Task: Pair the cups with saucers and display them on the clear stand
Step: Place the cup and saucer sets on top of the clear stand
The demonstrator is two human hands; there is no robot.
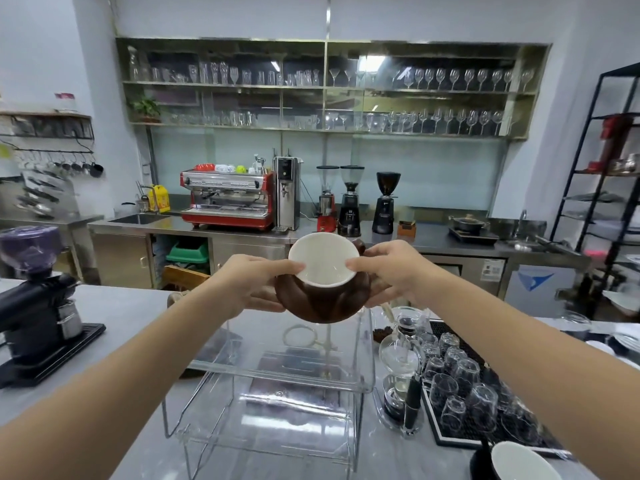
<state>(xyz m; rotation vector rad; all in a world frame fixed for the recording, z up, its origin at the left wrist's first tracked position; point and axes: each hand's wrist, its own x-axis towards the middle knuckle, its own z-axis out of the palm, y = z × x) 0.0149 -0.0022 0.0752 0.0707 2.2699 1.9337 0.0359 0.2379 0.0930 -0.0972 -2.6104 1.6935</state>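
A brown cup (323,261) with a white inside sits on a brown saucer (322,303). Both are held up in the air above the clear stand (277,379). My left hand (249,282) grips the saucer's left edge with the thumb on the cup rim. My right hand (391,268) grips the right edge the same way. The clear stand is a two-tier acrylic rack on the grey counter, and nothing stands on its tiers. Another dark cup (519,462) with a white inside shows at the bottom right edge.
A black grinder (38,306) on a tray stands at the left. Right of the stand are a glass siphon brewer (401,368) and a black mat (491,393) with several upturned glasses. White plates (623,341) lie far right. The back counter holds a red espresso machine (228,199).
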